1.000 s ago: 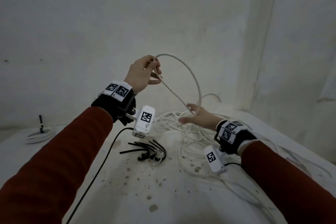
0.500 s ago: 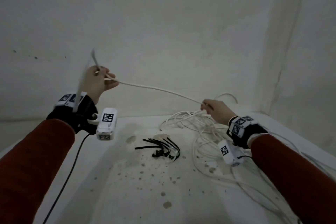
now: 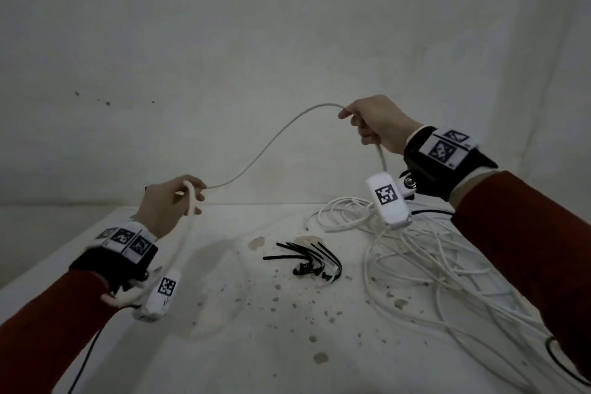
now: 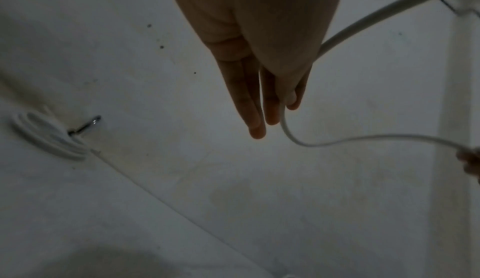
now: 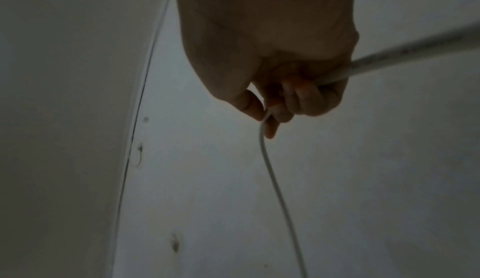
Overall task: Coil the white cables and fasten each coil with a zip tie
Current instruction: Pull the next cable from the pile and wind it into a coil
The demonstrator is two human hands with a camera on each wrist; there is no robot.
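Head view shows one white cable [image 3: 256,153] strung in the air between both hands: the left hand [image 3: 169,201] grips its first loop, the right hand [image 3: 374,123] pinches the next length. Most cable [image 3: 431,259] lies tangled on the worktop [image 3: 224,345]; zip ties [image 3: 307,259] sit untouched. One tied coil [image 4: 49,136] rests apart.

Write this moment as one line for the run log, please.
stage: coiling | left hand: holds white cable | right hand: pinches same cable, raised | zip ties: untouched on table
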